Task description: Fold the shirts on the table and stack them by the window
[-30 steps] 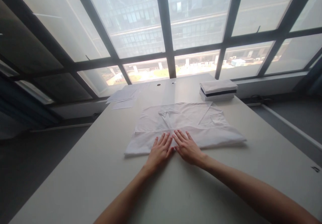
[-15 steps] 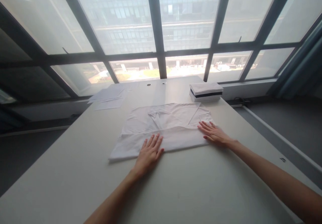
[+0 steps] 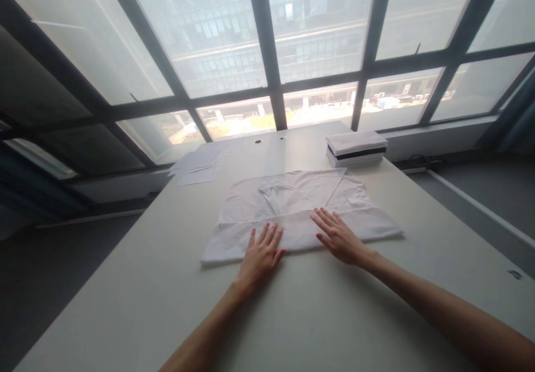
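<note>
A white garment (image 3: 292,204), partly folded, lies flat on the pale table (image 3: 292,316) in front of me. My left hand (image 3: 261,252) rests flat on its near folded edge, fingers spread and open. My right hand (image 3: 336,235) lies flat on the same near band, a little to the right of the left hand, fingers stretched out. Neither hand holds anything.
A stack of folded clothes (image 3: 356,148), white with a dark layer, stands at the table's far right. Loose white sheets (image 3: 196,164) lie at the far left corner. Large windows (image 3: 267,43) run behind the table; grey floor lies on both sides.
My right hand slid out to the garment's right end, then came back toward the middle. The left hand has stayed pressed on the near edge.
</note>
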Demonstrator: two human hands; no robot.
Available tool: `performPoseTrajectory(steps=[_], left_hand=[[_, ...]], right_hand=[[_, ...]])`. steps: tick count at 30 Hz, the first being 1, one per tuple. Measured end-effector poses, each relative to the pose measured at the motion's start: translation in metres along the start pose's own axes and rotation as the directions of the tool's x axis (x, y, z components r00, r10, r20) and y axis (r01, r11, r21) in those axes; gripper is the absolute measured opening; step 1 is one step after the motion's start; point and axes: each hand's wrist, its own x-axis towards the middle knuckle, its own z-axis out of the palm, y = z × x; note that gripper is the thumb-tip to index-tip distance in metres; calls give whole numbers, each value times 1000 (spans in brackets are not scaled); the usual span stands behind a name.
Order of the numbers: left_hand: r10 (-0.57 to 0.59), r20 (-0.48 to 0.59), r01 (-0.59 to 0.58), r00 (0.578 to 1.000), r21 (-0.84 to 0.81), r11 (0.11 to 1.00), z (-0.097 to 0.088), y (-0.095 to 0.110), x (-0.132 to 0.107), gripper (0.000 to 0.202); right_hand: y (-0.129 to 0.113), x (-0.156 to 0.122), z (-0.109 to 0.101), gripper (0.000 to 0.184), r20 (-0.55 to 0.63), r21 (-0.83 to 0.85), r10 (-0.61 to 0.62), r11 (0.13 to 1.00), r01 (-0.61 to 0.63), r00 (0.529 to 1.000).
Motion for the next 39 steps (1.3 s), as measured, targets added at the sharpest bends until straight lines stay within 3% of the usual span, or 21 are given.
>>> performPoseTrajectory(steps=[5,8,11,17,21,24,26,28,30,33,39], left_hand=[[49,43,-49,998,-18,999,-1,1,-2,67],[-35,73,38,997,-42,998,3,-11,-5,66],[-165,101,168,981,-28,985,4,-37,-16,64],[-439,171,430,882,89,898,-8,-97,-61,67],[-522,212,501,826,147,853,-16,-109,-79,67],[-528,125,503,840,184,844,-21,-100,-67,64],[-466,25,457,884,156,876,-23,-85,-46,62],[-337,-28,338,941,70,939,-23,-65,-20,60],[-187,-31,186,982,-26,982,-20,-43,6,57],[-34,-5,34,999,-81,996,-11,-16,33,56],[-7,78,13,997,-88,996,4,-7,39,61]], right_hand=[[-1,3,26,61,71,-62,-85,994,89,994],[3,1,30,62,63,-90,-99,990,105,993],[4,0,30,62,65,-109,-96,989,103,993],[4,1,32,63,69,-107,-95,989,102,993],[5,1,33,62,58,-84,-106,990,111,993],[5,2,33,62,54,-73,-111,991,115,992],[4,2,33,62,56,-74,-108,991,112,993],[3,2,32,63,57,-75,-103,991,107,993],[2,2,32,62,53,-78,-101,991,105,994],[1,2,30,62,51,-87,-104,990,108,993],[0,4,26,63,85,-92,-98,990,105,992]])
